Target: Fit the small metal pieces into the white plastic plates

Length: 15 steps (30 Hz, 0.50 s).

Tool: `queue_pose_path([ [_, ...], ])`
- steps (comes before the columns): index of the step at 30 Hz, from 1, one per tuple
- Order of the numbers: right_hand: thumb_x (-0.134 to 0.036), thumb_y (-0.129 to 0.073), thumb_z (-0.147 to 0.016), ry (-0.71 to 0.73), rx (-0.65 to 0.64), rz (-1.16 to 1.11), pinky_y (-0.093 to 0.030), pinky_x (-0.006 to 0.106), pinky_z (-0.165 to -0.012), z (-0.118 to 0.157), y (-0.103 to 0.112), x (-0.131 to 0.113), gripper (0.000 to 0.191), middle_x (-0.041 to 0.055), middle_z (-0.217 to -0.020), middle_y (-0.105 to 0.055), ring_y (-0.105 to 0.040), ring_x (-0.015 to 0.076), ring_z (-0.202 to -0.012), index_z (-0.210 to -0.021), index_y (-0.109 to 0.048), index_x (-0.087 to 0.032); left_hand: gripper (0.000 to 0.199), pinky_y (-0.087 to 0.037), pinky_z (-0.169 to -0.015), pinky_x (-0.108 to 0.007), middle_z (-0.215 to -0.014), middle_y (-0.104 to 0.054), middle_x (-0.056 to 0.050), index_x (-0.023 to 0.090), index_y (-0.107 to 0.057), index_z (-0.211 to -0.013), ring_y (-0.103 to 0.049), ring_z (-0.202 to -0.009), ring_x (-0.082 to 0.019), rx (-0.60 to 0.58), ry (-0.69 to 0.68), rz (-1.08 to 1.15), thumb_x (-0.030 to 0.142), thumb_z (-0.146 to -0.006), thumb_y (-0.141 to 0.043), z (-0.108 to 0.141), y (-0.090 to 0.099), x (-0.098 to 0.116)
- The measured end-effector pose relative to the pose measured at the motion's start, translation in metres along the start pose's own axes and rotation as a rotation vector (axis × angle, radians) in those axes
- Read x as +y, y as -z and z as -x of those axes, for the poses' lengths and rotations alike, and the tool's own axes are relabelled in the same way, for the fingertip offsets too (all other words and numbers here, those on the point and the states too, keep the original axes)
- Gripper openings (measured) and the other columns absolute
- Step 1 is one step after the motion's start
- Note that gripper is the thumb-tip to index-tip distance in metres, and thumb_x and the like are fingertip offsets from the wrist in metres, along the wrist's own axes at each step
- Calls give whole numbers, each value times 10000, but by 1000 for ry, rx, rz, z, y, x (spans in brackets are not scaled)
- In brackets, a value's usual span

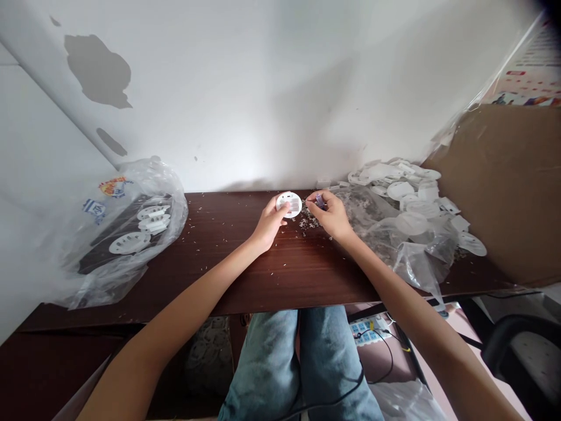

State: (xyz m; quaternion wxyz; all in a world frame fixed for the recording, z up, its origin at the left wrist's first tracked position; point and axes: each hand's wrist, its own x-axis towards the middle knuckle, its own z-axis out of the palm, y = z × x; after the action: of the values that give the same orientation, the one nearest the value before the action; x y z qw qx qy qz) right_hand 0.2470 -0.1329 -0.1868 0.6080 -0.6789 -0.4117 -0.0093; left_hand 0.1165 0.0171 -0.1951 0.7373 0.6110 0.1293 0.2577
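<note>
My left hand (269, 222) grips a round white plastic disc (294, 199) with slots in it, the thumb lying across its face. My right hand (332, 215) is closed just to the right of the disc, apart from it. A small translucent purple piece (320, 202) shows among its fingers; its kind cannot be made out. Thumb and forefinger come together at the tip, and whether they pinch anything else is too small to tell. Between and below the hands lies a scatter of tiny pale and dark bits (308, 221) on the dark brown table (245, 280).
At the right, many white plastic parts (412, 193) are heaped on a clear plastic bag (381, 225) beside a large cardboard box (517, 193). On the left, an open clear bag (169, 175) holds several white discs (130, 242). A power strip (370, 332) lies below the table.
</note>
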Motion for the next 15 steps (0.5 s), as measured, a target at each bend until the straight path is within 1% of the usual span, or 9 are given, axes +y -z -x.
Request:
queue_pose_path([
  [2, -416, -727, -883, -33, 3, -47, -504, 346, -778, 0, -2, -1, 212, 35, -898, -723, -619, 179, -778, -937, -699, -213, 385, -483, -702, -253, -1143, -732, -78, 234, -717, -1149, -673, -969, -197, 21, 17, 17, 438, -845, -836, 1, -3, 1],
  [3, -428, -742, -869, -47, 2, -67, -504, 342, -762, 0, -3, -2, 227, 34, -882, -720, -611, 175, -761, -922, -702, -211, 363, -488, -708, -257, -1108, -732, -78, 214, -712, -1103, -674, -943, -188, 42, 25, 51, 409, -832, -852, 2, -5, 1],
  [6, -467, -769, -843, -77, -16, -123, -505, 335, -718, 0, -5, -3, 277, 36, -855, -717, -602, 170, -729, -922, -721, -205, 355, -551, -835, -309, -1083, -725, -76, 183, -653, -1026, -695, -969, -188, 117, 47, 189, 297, -788, -890, 3, -9, 0],
  [8, -481, -757, -859, -79, -37, -139, -509, 334, -706, 1, -6, -3, 290, 39, -860, -726, -611, 172, -725, -943, -732, -205, 371, -571, -923, -366, -1074, -723, -78, 175, -613, -1004, -707, -1001, -199, 138, 68, 245, 265, -780, -894, 4, -11, -1],
  [10, -467, -743, -876, -53, -42, -111, -520, 339, -729, 3, -7, -3, 279, 44, -904, -744, -634, 177, -757, -983, -732, -210, 382, -576, -950, -400, -1061, -719, -77, 176, -584, -1003, -711, -995, -204, 134, 84, 265, 270, -787, -886, 6, -12, -2],
  [13, -418, -755, -870, -1, -8, -19, -530, 349, -781, 6, -8, -4, 293, 51, -992, -768, -670, 191, -838, -1083, -717, -221, 401, -579, -954, -426, -1050, -712, -65, 191, -545, -1021, -713, -970, -205, 112, 93, 275, 278, -799, -868, 9, -13, -3],
  [15, -402, -758, -866, 14, 14, 27, -533, 353, -790, 8, -9, -4, 297, 56, -1018, -778, -683, 199, -863, -1101, -721, -224, 413, -572, -984, -441, -1061, -710, -58, 202, -523, -1029, -715, -991, -207, 102, 94, 291, 265, -797, -860, 11, -15, -2],
])
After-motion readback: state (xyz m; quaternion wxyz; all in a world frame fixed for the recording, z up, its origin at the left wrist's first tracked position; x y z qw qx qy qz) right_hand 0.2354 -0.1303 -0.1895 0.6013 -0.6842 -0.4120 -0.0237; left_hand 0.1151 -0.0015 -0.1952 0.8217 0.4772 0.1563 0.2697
